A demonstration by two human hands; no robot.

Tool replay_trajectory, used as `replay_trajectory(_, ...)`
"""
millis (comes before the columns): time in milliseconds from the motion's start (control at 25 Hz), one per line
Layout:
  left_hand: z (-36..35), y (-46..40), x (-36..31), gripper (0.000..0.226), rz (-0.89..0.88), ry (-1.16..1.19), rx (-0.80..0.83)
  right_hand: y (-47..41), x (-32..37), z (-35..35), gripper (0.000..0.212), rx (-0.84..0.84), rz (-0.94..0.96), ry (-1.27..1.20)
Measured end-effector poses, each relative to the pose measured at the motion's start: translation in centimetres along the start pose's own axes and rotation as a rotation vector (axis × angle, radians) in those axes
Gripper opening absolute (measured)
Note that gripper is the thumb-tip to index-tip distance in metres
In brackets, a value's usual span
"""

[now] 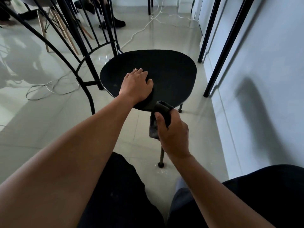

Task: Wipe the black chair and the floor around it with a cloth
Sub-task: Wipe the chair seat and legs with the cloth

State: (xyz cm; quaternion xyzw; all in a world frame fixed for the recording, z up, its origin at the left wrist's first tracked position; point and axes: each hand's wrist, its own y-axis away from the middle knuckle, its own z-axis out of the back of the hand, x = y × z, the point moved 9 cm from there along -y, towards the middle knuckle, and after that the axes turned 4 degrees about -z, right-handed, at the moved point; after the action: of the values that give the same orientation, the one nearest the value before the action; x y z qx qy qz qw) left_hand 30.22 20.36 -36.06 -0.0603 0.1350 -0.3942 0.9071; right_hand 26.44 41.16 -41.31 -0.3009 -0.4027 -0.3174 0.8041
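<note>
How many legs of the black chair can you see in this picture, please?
2: one near leg below the right hand, one under the seat's right edge. Others may be hidden under the seat.

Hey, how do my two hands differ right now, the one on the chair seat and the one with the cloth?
The left hand lies on the black chair seat, fingers loosely spread, holding nothing; the right hand grips a dark cloth. The left rests on the seat; the right hangs off its near edge. Both are bare.
</note>
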Motion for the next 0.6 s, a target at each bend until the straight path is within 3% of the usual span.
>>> replay_trajectory(160, 0.3, -0.1, 0.0, 0.049, 0.025, 0.008, 0.004, 0.5, 1.1, 0.9, 0.036, -0.068, 0.202, 0.187)
replay_trajectory(400, 0.3, -0.3, -0.1, 0.049, 0.003, 0.023, -0.034, 3.3, -4.2, 0.8, 0.039, -0.033, 0.203, 0.272)
replay_trajectory(600, 0.3, -0.2, -0.1, 0.047, 0.001, 0.022, -0.041, 2.5, -5.7, -0.4, 0.045, 0.028, 0.210, 0.102)
